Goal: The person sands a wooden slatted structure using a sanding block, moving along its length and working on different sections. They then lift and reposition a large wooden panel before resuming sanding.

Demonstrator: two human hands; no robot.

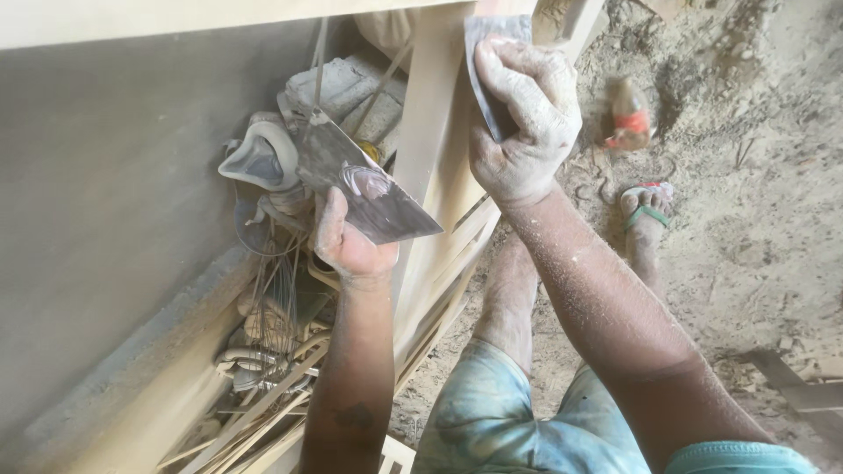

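Observation:
My left hand (pixel 349 243) grips a flat grey metal scraper plate (pixel 360 180) that carries a smear of pale putty. It hangs beside a pale wooden frame (pixel 430 132). Higher up, my right hand (pixel 525 114), coated in white dust, presses a folded grey sheet of sandpaper (pixel 488 44) against the upright of that wooden frame. Both forearms are dusty.
A grey wall (pixel 105 202) fills the left. Below the left hand lie cords, wire loops and wood strips (pixel 263 351). A dusty white cup-shaped object (pixel 259 158) hangs near the scraper. A bottle (pixel 629 114) lies on the sandy ground, and my sandalled foot (pixel 646 211) stands at the right.

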